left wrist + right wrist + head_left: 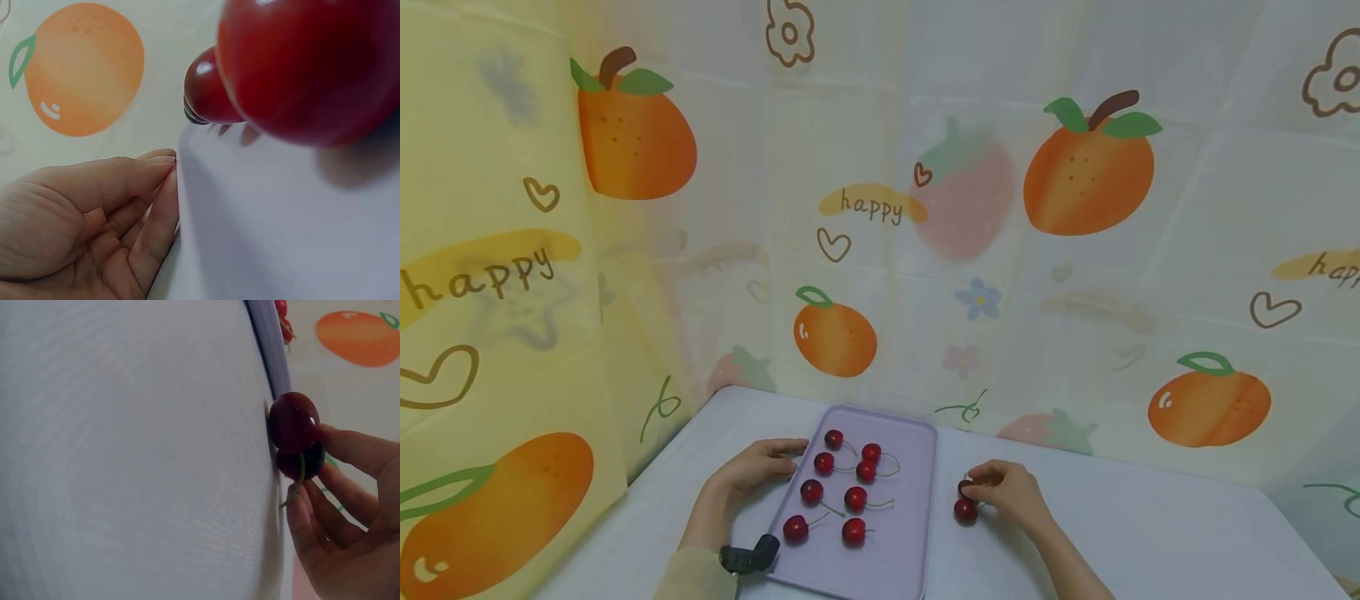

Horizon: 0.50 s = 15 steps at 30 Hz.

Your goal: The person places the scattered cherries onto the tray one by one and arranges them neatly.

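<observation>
Right hand [1011, 493] is down on the white counter [1150, 533], just off the tray's 3 o'clock edge, and its fingers [350, 450] are pinched on a dark cherry [966, 487]. The wrist view shows it plainly: a fingertip presses the fruit's side, the green stem [294, 487] trails down past the other fingers. A second cherry [966, 511] sits on the counter at the 6 o'clock side of the first, touching it or very nearly so, right against the hand.

Over to the left hand [752, 471]: it lies at the 9 o'clock edge of the lilac tray [910, 533], fingers [156, 206] straight and relaxed, tips resting against the tray rim, nothing held.

On the tray, eight red cherries [842, 487] are scattered across the upper and middle part, several with thin green stems curling out. A black wrist strap [747, 557] shows at the left wrist, at the tray's 7 o'clock corner. Behind the counter, at 12 o'clock, hangs a curtain [1075, 275] printed with oranges, strawberries and the word "happy".
</observation>
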### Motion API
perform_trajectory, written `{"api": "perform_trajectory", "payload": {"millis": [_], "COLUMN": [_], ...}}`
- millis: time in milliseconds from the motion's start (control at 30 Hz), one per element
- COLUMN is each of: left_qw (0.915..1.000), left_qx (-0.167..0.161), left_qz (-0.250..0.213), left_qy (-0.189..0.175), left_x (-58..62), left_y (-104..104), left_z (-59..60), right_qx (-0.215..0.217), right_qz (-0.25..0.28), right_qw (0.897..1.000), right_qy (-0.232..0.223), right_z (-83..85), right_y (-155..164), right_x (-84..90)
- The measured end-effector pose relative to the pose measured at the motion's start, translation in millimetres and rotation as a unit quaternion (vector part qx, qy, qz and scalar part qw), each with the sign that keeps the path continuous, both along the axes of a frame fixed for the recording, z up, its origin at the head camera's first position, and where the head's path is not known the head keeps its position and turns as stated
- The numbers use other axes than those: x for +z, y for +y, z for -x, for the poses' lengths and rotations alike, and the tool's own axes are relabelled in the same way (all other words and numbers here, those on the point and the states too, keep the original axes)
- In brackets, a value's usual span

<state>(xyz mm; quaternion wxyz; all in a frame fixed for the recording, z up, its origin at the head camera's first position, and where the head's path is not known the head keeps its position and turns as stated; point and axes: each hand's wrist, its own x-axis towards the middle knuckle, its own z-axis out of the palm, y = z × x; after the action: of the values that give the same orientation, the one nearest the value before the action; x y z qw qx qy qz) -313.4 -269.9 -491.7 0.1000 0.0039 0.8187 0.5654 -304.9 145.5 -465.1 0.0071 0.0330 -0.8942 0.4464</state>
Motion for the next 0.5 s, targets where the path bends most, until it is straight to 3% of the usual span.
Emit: {"api": "perform_trajectory", "payload": {"millis": [333, 500], "left_qw": [1.0000, 0.9999], "left_qx": [0.002, -0.013], "left_qz": [-0.003, 0.000], "left_qy": [0.003, 0.007], "left_x": [-0.2, 0.2], "left_y": [0.5, -0.2], "left_z": [-0.8, -1.5], "right_qx": [0.010, 0.021], "right_qz": [0.005, 0.006], "right_qw": [1.000, 1.000], "right_qy": [-0.009, -0.008], "right_z": [-2.0, -2.3], "right_y": [0.3, 2.0], "right_x": [-0.7, -0.3]}}
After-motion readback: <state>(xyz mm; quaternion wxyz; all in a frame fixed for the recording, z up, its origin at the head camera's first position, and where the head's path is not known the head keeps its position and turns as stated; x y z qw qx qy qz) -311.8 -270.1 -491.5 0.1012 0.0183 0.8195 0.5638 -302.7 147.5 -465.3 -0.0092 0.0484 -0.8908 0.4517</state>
